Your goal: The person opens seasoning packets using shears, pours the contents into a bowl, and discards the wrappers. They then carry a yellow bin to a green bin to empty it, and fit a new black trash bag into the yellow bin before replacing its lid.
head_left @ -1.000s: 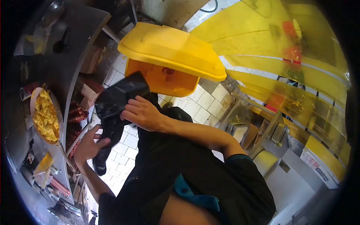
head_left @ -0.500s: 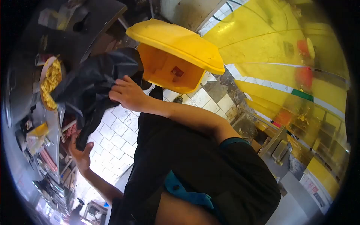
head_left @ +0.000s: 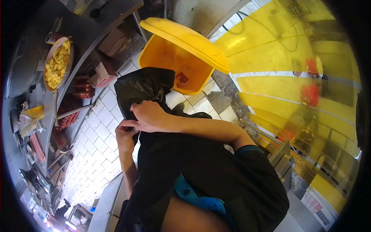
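A black plastic bag [head_left: 143,83] hangs bunched in front of my body, its upper part against the near rim of the yellow bin [head_left: 158,54]. My right hand [head_left: 148,116] is closed on the bag's gathered lower part, knuckles up. My left hand [head_left: 126,136] is just below and to the left, fingertips pinched close to the right hand at the bag's edge. Exactly how much plastic the left fingers hold is hidden. The bin's lid [head_left: 185,38] is tilted up, and a small red piece [head_left: 181,77] shows inside.
On the steel counter [head_left: 83,58] at left stands a pan of yellow food [head_left: 57,69]. Egg trays [head_left: 82,87] and a cardboard box [head_left: 103,73] sit below it. Yellow translucent sheeting [head_left: 266,46] hangs at right, and white tiles [head_left: 92,131] cover the floor.
The bag has moved right, away from the counter and closer to my body. My left hand has come up and right to meet my right hand, which has shifted slightly right and down.
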Demonstrator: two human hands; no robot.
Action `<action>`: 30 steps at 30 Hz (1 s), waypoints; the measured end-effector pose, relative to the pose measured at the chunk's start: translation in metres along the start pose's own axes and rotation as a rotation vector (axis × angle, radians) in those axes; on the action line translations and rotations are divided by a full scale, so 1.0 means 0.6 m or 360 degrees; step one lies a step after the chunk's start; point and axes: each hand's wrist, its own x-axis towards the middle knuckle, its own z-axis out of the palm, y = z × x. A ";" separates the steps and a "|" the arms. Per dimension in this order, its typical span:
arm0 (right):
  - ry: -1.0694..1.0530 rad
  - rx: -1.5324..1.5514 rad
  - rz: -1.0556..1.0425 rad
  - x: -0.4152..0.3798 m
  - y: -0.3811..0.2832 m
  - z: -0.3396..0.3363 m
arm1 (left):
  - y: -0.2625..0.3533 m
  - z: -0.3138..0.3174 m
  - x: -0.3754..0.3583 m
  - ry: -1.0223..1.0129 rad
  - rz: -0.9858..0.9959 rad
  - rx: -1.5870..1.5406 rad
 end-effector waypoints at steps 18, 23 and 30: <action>0.0545 0.0631 -0.0090 -0.016 0.029 -0.085 | 0.102 0.096 0.047 -0.0143 0.0410 0.0979; 0.0827 0.0165 -0.0226 -0.040 0.081 -0.122 | 0.122 -0.008 0.059 0.0417 0.0384 0.1029; 0.1197 0.0378 0.0441 -0.130 0.201 -0.217 | 0.166 -0.207 0.027 0.1298 0.0931 0.1267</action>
